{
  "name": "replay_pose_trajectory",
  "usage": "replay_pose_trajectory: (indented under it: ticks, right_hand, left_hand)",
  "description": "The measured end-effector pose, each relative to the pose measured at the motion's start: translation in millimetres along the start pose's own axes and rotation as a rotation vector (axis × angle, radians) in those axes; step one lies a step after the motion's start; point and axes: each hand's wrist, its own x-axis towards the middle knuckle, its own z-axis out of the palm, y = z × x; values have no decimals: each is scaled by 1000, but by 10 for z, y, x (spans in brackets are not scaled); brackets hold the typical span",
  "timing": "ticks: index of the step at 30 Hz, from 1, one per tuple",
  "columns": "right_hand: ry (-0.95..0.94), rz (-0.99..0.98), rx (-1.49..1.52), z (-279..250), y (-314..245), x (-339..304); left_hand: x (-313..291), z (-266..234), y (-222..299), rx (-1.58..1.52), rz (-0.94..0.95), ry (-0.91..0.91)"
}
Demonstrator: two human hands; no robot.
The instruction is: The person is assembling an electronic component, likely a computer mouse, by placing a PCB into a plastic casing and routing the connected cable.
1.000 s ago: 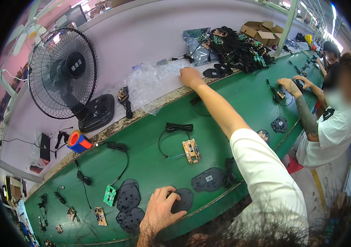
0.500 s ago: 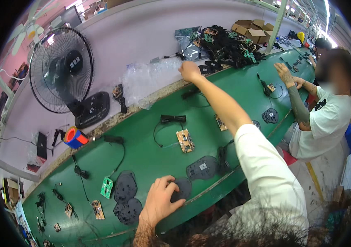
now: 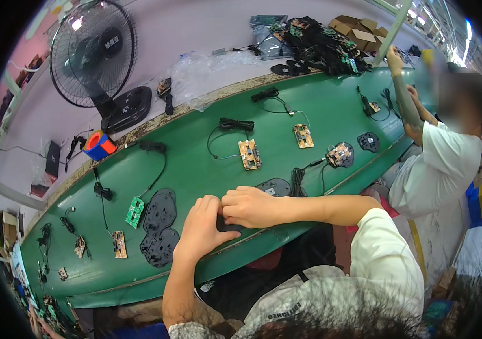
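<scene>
The dark plate (image 3: 228, 225) is at the near edge of the green bench (image 3: 196, 169), mostly hidden beneath both hands. The left hand (image 3: 198, 221) has its fingers pressed together and curled over it, pinching it against the thumb. The right hand (image 3: 249, 204) bends its fingers inward beside them; their tips are hidden, so whether they pinch anything cannot be told. Pale characters mark the hub of the fan (image 3: 93, 62), whose top is cut off. Dark capitals cross the shirt (image 3: 320, 285). A second plate (image 3: 278, 185), partly behind the right hand, bears a white label too small to read.
</scene>
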Motion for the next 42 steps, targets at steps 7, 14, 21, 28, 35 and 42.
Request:
replay_pose_trajectory:
  ticks: [7,14,21,28,35,42]
  right_hand:
    - [6,40,-86,91,-10,30]
    - [-101,137,-171,-112,-35,-41]
    - [-72,191,-103,-203,-62,-57]
    - [536,522,-264,-1058,275,-444]
    - [484,1036,-752,-1375,1042,-1136]
    - [228,1134,-324,-1481,1034,-1042]
  left_hand:
    - [5,50,-9,-65,-115,1]
    - [-11,45,-9,-81,-126,9]
    - [-10,60,-33,-69,-56,27]
    - [-29,44,6,-64,-44,56]
    - [-33,-8,-9,-72,-31,29]
    - [-79,-52,-130,-98,-1,-1]
